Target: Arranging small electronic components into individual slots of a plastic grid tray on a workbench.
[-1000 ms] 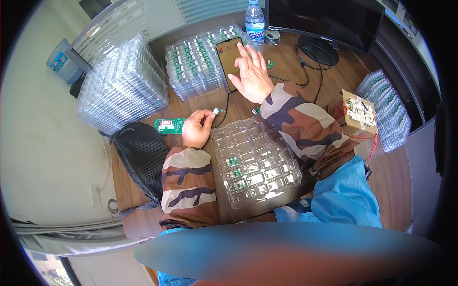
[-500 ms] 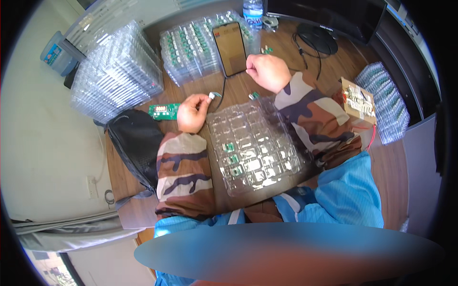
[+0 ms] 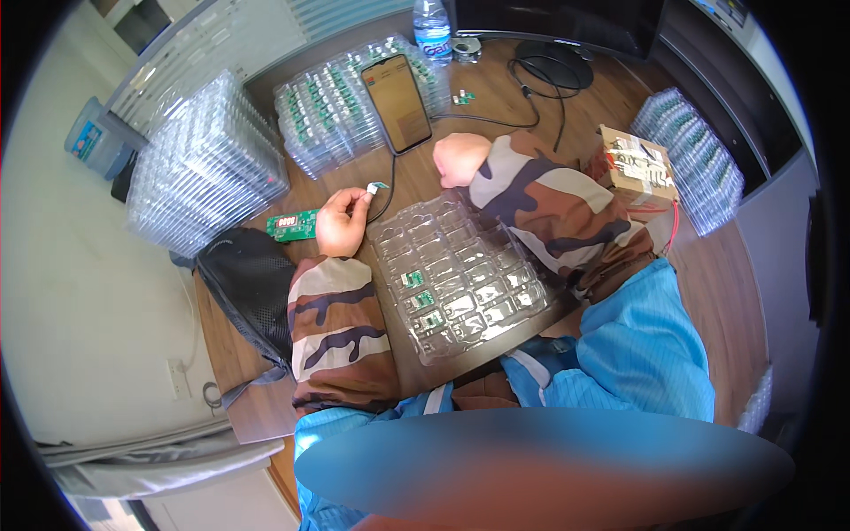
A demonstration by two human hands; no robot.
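Above the clear tray (image 3: 460, 274), my left hand (image 3: 341, 221) pinches a small green board (image 3: 377, 187); my right hand (image 3: 459, 159) is curled closed, apparently empty.

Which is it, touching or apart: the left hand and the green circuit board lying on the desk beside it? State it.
Cannot tell. In the head view the left hand sits right against the end of the green circuit board, its fingers pinching a small connector, but no contact or gap shows plainly.

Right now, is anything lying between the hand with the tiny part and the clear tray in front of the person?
Nothing visible does. The left hand pinches a tiny part just left of the clear tray. Only bare wooden desk and a thin black cable lie in the gap beside it.
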